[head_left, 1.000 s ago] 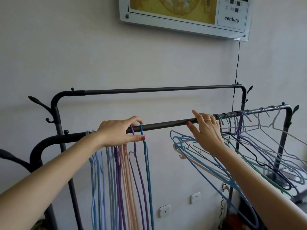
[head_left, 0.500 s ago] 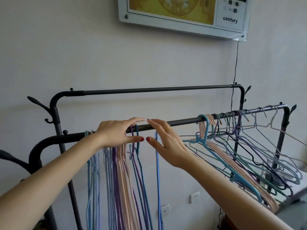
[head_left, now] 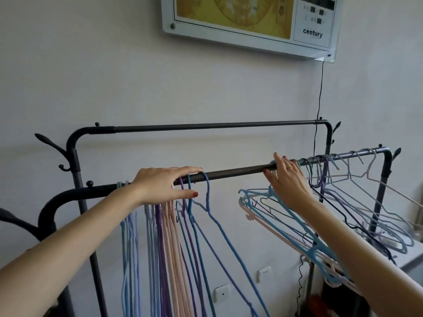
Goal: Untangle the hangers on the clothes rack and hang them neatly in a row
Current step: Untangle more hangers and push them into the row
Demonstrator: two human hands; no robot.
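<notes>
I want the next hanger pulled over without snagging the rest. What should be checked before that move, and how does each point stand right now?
1. Sorted hangers hang straight in a row under the left hand: ok.
2. The blue hanger at the row's right end has its hook over the front rail: ok.
3. Bare rail between the two groups for the next hanger: ok.
4. The right hand has a hook singled out: cannot tell; its fingers lie over the rail and cover the hooks there.
5. The hangers on the right are free of each other: not ok; they cross and overlap.
</notes>
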